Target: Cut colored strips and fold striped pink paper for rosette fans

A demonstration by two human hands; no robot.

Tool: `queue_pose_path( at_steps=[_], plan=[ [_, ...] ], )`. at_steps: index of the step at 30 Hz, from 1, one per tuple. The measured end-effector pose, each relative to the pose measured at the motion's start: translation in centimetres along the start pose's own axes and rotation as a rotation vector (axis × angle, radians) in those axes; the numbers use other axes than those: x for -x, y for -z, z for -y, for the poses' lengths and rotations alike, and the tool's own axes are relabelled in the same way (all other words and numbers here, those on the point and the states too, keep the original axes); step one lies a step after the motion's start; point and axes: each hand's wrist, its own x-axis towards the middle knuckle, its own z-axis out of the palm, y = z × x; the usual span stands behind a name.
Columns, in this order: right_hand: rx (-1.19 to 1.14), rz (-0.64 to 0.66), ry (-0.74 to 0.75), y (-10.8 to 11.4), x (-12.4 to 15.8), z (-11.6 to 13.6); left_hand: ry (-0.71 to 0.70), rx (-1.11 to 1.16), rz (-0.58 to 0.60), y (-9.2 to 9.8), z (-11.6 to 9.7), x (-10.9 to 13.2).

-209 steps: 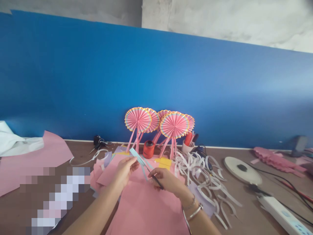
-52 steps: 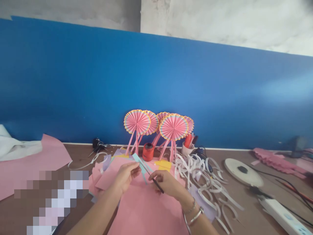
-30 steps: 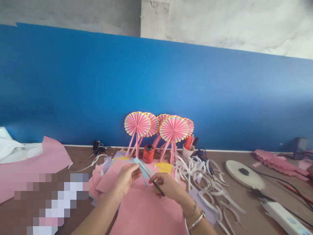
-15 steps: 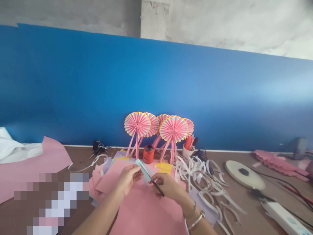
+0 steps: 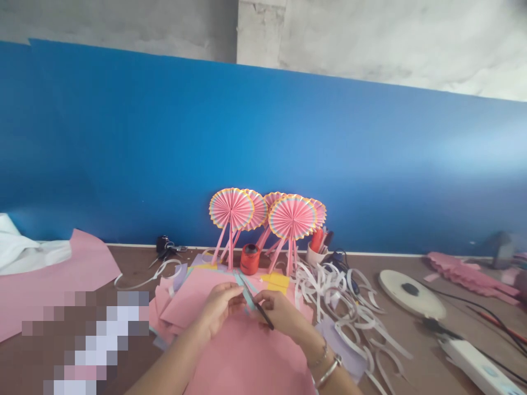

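Observation:
My left hand (image 5: 224, 307) pinches the left side of a light blue paper strip (image 5: 248, 299), its fingers curled round the edge. My right hand (image 5: 278, 311) is closed on a slim dark-handled tool (image 5: 264, 316) that looks like a craft knife; its thin tip slants up and left along the strip. Both hands are close together above large pink paper sheets (image 5: 251, 351). Thin light blue offcuts lie beyond the fingertips. The fingers partly hide the strip and the tool.
Pink pleated paper fans (image 5: 292, 217) on stick legs stand behind a red spool (image 5: 250, 259). Curled white strips (image 5: 349, 307) heap up at the right, near a pale round lid-like disc (image 5: 411, 293) and a white power strip (image 5: 477, 365). A blue panel (image 5: 164, 137) borders the table.
The tool's thin tip now reaches further up along the light blue strip, which has tilted and looks narrower. My hands stay almost in the same place.

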Motion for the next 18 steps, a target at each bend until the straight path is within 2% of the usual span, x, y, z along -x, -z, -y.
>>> queue_pose_path(
  at_steps=[5,9,14,18],
  plan=[
    [-0.03,-0.02,-0.041,0.4,0.0,0.2,-0.058,0.001,-0.059,0.7,-0.2,-0.5],
    [-0.17,-0.05,-0.022,0.3,-0.1,0.1,-0.111,0.014,-0.112,1.3,-0.6,-1.0],
    [-0.299,-0.242,0.015,-0.6,-0.6,-0.3,-0.105,0.0,-0.082,0.8,-0.3,-0.6],
    [-0.296,-0.241,0.031,-1.1,-0.9,-0.6,-0.104,-0.009,-0.037,0.0,-0.1,-0.1]
  ],
)
